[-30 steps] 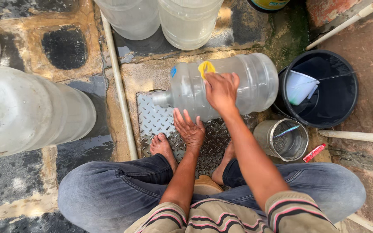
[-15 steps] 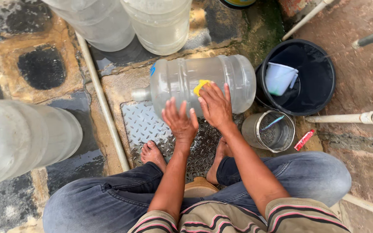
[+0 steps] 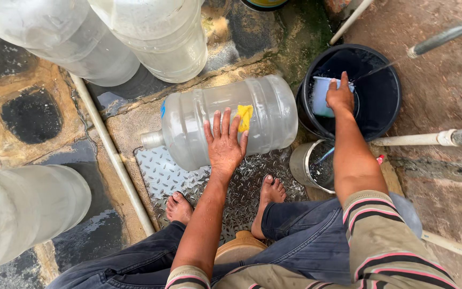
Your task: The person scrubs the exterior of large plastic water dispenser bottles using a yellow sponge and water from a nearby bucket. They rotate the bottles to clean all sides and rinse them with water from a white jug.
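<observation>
I see my left hand (image 3: 224, 143) pressed flat, fingers spread, on a clear water jug (image 3: 225, 120) lying on its side at the centre of the frame, neck pointing left. A yellow sponge (image 3: 245, 116) sits on the jug just beside my fingertips. At upper right, my right hand (image 3: 340, 96) grips a pale plastic cup (image 3: 323, 95) inside a black bucket (image 3: 383, 107). A small metal can (image 3: 305, 166) stands just below the bucket. My bare feet rest on a chequered metal plate (image 3: 161, 171) under the jug.

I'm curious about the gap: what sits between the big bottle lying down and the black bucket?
Head view: nothing; the clear plastic water bottle lying on its side almost touches the round black bucket.
</observation>
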